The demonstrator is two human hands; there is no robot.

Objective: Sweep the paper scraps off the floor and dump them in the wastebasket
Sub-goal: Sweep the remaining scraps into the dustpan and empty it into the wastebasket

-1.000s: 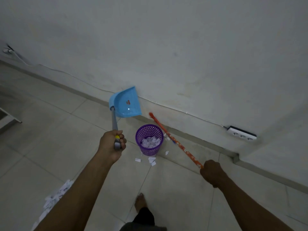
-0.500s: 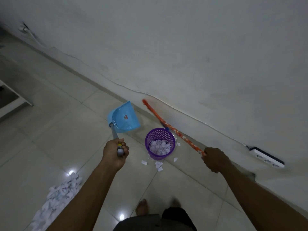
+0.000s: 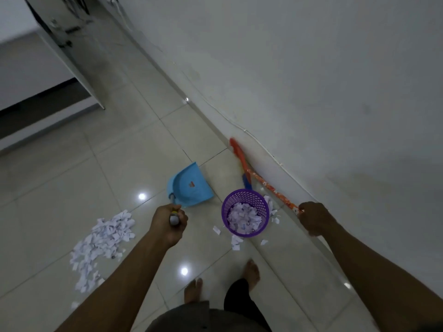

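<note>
Wastebasket (image 3: 249, 193) between dustpan (image 3: 191, 185) and broom (image 3: 271, 188), scraps (image 3: 236, 243) around

Both bare arms are stretched forward and down. The left hand (image 3: 167, 224) is held to the left of the wastebasket (image 3: 247, 195), near it but not touching, and its fingers are curled round the dustpan handle (image 3: 175, 218), whose grey end is seen above the fist. The right hand (image 3: 314, 218) is held to the right of the wastebasket and is closed around the broom handle (image 3: 275, 192). Two bare feet (image 3: 251, 271) are placed on the near side of the wastebasket.
</note>
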